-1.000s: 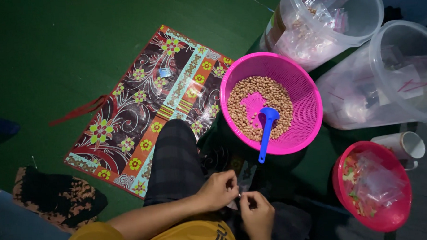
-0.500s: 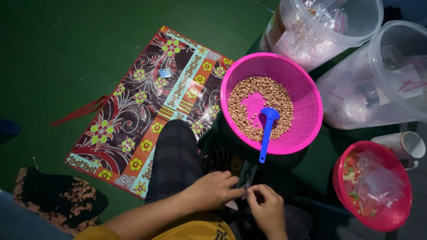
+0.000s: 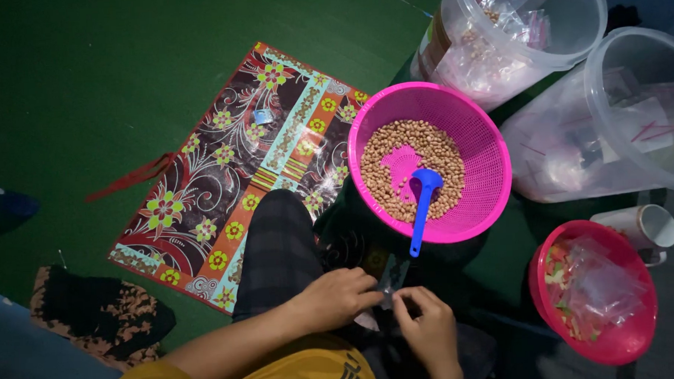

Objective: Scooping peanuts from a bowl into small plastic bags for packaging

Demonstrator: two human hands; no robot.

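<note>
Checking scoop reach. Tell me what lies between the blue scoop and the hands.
Head view: beyond the blue scoop handle and basket rim, only dark floor before the left hand and right hand.

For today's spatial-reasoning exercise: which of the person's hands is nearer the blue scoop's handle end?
Right. The right hand lies just below the blue scoop; the left hand sits farther down-left.
</note>
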